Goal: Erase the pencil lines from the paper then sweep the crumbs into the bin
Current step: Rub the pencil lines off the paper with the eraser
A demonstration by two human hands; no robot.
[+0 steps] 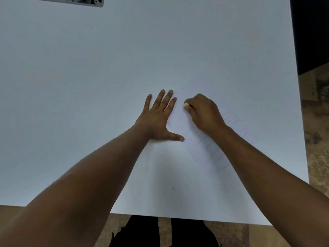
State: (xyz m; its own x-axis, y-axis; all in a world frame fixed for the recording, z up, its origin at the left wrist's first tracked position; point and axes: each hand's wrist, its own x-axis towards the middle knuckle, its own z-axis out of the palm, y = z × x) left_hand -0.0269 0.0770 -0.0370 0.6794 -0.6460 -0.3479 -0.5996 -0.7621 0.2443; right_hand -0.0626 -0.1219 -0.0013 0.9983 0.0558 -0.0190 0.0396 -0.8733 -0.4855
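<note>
A white sheet of paper [179,120] lies at an angle on the white table, with faint pencil lines [213,154] across its nearer half. My left hand [158,118] lies flat with spread fingers on the paper's left edge, thumb pointing right. My right hand [203,113] is curled over the paper's upper part and pinches a small white eraser [186,104], whose tip shows at my fingertips against the sheet. My right forearm covers part of the paper. No crumbs can be made out.
The white table [106,68] fills most of the view. A grey tray-like object [85,1] sits at the far left edge. The table's right edge [299,104] borders a brown mottled floor. My dark-clothed legs [160,234] show below the near edge.
</note>
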